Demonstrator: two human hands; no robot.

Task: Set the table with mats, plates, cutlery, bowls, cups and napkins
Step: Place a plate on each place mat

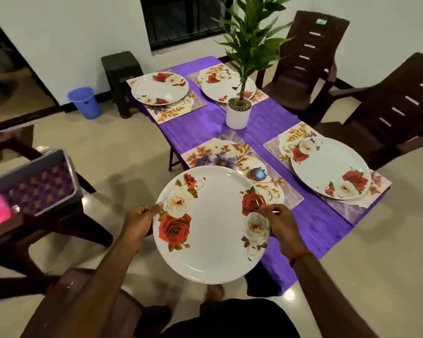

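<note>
I hold a white plate with red and white roses [214, 230] in both hands, off the near left corner of the purple-clothed table [308, 223]. My left hand [138, 222] grips its left rim and my right hand [280, 223] grips its right rim. The plate's far edge overlaps the near left floral mat [227, 156], which carries nothing. Three more mats each bear a rose plate: near right [329, 168], far left [159, 88], far right [226, 85].
A potted plant in a white pot [238, 114] stands mid-table. Dark brown chairs [386, 111] line the right side. A grey basket with purple cloth and something pink [32, 185] sits on a chair at left. A blue bin [84, 102] and a dark stool [121, 76] stand by the wall.
</note>
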